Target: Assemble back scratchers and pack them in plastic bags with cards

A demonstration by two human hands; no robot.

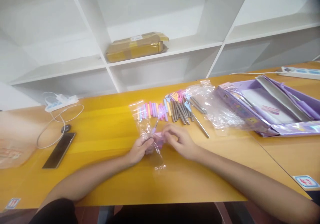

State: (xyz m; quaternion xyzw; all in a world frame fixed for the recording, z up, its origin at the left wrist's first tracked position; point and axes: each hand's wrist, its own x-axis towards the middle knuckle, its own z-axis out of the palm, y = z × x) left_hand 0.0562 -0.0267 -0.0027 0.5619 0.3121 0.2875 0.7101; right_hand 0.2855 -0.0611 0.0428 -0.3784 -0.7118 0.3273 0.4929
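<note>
My left hand (140,150) is closed on a long clear plastic bag (143,125) near the middle of the table. Beside it, the bent fingers of my right hand (178,139) meet a small pink and purple item (158,139), too blurred to identify. Beyond my hands lies a row of short pastel sticks (152,110). To their right are several metal rods with hand-shaped coloured ends (178,107), one lying apart at an angle. Crumpled clear bags (212,105) rest right of the rods.
At the right stands an open purple box (265,107) with papers inside. A phone (59,150), a round black object (66,128) and a white power strip (61,103) with cables are at the left. A taped parcel (137,46) sits on the shelf behind.
</note>
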